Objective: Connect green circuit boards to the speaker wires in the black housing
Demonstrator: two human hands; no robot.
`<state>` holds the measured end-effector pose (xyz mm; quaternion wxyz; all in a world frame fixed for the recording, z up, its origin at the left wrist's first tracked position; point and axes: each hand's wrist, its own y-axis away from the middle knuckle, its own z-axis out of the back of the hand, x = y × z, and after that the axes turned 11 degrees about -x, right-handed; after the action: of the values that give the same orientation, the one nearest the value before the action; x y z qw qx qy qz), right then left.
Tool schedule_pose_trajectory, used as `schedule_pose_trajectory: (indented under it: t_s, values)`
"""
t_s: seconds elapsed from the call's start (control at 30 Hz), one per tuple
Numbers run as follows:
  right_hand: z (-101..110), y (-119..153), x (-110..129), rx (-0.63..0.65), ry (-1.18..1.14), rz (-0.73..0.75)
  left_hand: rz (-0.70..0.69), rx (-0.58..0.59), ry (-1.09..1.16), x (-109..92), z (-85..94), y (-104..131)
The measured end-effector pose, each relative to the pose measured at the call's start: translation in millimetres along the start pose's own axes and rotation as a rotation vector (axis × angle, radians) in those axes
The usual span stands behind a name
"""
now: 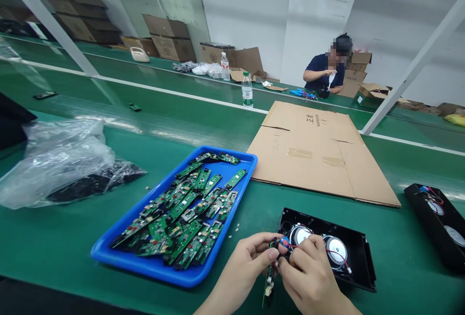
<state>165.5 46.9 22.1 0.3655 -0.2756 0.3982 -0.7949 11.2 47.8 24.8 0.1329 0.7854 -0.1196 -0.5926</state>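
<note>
My left hand pinches a narrow green circuit board, which hangs down between my hands. Close against it, the fingers of my right hand are pressed together at the board's upper end, beside a small blue part and red wires; exactly what they grip is hidden. Behind my hands lies an open black speaker case with two round silver speakers inside. A white connector on a red wire rests near its right end. To the left, a blue tray holds several green circuit boards.
A flattened cardboard sheet lies beyond the case. Another black case is at the right, a clear plastic bag at the left. Bottles stand farther back. A person works across the benches.
</note>
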Motion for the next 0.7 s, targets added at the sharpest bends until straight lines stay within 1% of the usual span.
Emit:
schedule_pose_trajectory:
  t_s: [0.07, 0.13, 0.2, 0.3, 0.4, 0.5, 0.6, 0.7]
  values:
    - [-0.7, 2.4, -1.5, -0.002, 0.03, 0.041, -0.033, -0.005, -0.028, -0.5, -0.5, 1.1]
    - [-0.6, 4.6, -3.2, -0.003, 0.05, 0.041, -0.038, 0.008, -0.044, -0.5, 1.3, 3.4]
    - [0.8, 5.8, -4.6, -0.003, 0.059, 0.034, -0.001, 0.048, -0.037, -0.1, 4.6, 6.5]
    - [4.5, 5.0, -5.1, -0.015, 0.036, 0.052, 0.061, 0.113, 0.036, 0.9, 9.1, 10.5]
    - [7.8, 3.3, -3.7, -0.035, -0.001, 0.057, 0.049, 0.152, 0.096, 2.6, 10.1, 11.7]
    - [8.1, 2.6, -1.6, -0.029, -0.037, 0.057, 0.04, 0.191, 0.079, 6.7, 7.7, 11.6]
    - [8.6, 0.6, -0.6, -0.006, -0.055, 0.03, 0.046, 0.178, 0.086, 11.7, 3.9, 13.4]
    - [20.5, -2.1, -6.4, 0.042, -0.057, -0.019, 0.027, 0.105, 0.104, 14.0, 1.0, 17.9]
